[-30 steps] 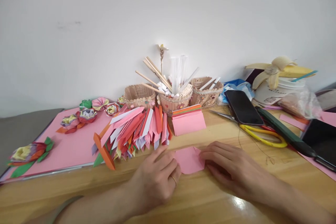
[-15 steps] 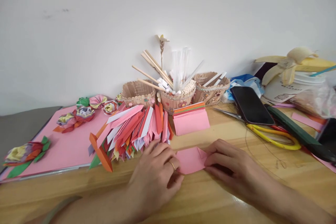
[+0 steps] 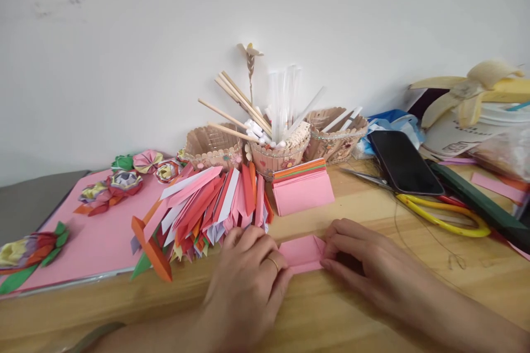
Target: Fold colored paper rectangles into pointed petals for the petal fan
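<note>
Between my hands a small pink sheet of paper point(image 3: 303, 252) lies on the wooden table, with folds along its front edge and at its right corners. My left hand point(image 3: 252, 270), a ring on one finger, grips the paper's left end with bent fingers. At the right end, the thumb and fingers of my right hand point(image 3: 360, 262) pinch the paper. Just behind it lies a stack of pink paper slips point(image 3: 304, 193) with orange and green ones at its back. Left of the stack, a heap of folded paper pieces point(image 3: 207, 204) in several colours reaches my left fingers.
Craft-stick baskets point(image 3: 281, 157) holding sticks and clear tubes stand by the wall. Paper flowers point(image 3: 124, 182) lie on a pink sheet point(image 3: 93, 242) at left. To the right are a phone point(image 3: 408, 162), yellow-handled scissors point(image 3: 445, 218), a dark green tool point(image 3: 476, 198) and a banana peel point(image 3: 470, 91).
The front edge of the pink paper is now folded up, making it narrower. Both hands stay at its ends, and the left thumb has moved up onto it. The view has shifted slightly.
</note>
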`<state>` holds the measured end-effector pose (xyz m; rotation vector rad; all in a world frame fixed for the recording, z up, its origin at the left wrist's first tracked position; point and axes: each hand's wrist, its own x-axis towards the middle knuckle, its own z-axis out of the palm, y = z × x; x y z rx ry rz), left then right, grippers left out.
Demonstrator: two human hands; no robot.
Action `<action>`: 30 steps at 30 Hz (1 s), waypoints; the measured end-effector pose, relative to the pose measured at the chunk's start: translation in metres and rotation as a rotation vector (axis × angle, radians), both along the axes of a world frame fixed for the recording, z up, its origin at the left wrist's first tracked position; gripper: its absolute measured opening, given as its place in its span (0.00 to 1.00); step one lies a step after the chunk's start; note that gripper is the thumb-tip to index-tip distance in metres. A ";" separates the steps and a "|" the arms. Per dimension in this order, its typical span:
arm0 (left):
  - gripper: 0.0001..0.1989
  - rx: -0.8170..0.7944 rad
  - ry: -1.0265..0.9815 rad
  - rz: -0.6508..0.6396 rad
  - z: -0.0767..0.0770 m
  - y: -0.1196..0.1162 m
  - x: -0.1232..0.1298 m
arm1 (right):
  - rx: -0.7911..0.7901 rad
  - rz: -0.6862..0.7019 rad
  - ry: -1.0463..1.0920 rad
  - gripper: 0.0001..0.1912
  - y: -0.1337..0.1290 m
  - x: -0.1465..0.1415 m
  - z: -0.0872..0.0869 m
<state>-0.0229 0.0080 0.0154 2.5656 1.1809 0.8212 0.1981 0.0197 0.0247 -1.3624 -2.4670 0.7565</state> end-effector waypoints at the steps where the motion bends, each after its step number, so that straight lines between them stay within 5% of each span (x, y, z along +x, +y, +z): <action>1: 0.10 -0.001 0.007 0.008 0.000 0.000 0.001 | 0.008 -0.004 -0.024 0.10 0.000 0.000 0.000; 12: 0.08 0.024 0.011 0.064 -0.003 0.002 0.005 | 0.080 0.022 -0.138 0.12 0.003 0.000 -0.004; 24: 0.06 0.040 0.049 0.074 -0.001 0.003 0.006 | 0.489 0.111 -0.235 0.15 0.003 -0.002 -0.012; 30: 0.09 0.365 0.136 -0.074 -0.007 -0.001 0.003 | 0.546 0.110 -0.228 0.17 0.002 -0.004 -0.011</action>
